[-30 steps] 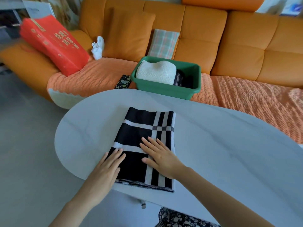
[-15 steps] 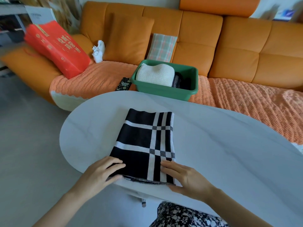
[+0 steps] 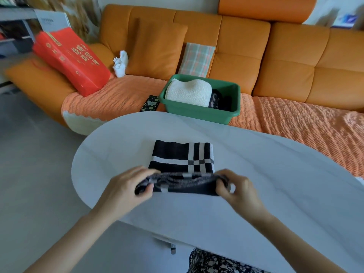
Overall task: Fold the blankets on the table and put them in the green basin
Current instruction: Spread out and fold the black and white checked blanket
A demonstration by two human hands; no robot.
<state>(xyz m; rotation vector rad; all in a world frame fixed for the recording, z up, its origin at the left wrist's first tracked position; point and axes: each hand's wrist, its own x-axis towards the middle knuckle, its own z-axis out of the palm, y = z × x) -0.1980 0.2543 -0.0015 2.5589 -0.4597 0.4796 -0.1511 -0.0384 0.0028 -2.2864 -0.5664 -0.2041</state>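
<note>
While both hands hold the near edge of the black-and-white blanket (image 3: 181,156), each grip is narrow and closed on cloth. The left hand (image 3: 126,189) curls its thumb and fingers round the left corner. The right hand (image 3: 236,191) pinches the right corner between thumb and bent fingers. Both hands are held knuckles up and about level with each other. The bare forearms rise from the lower corners of the view and slant inward toward the blanket. Between the two grips the held edge is bunched and raised off the worktop (image 3: 275,184); it is blurred, so its layers cannot be counted.

Just beyond the grips, the rest of the blanket lies flat on the pale worktop, striped side up. Well beyond it, past the worktop's far edge, the green basin (image 3: 199,113) sits on the orange throw (image 3: 295,123) of a sofa (image 3: 246,46). Inside the basin a folded cream blanket (image 3: 188,92) fills the left part, with a dark blanket (image 3: 220,100) beside it on the right. A plaid cushion (image 3: 197,59) leans behind the basin, and a red bag (image 3: 72,60) leans farther left.
</note>
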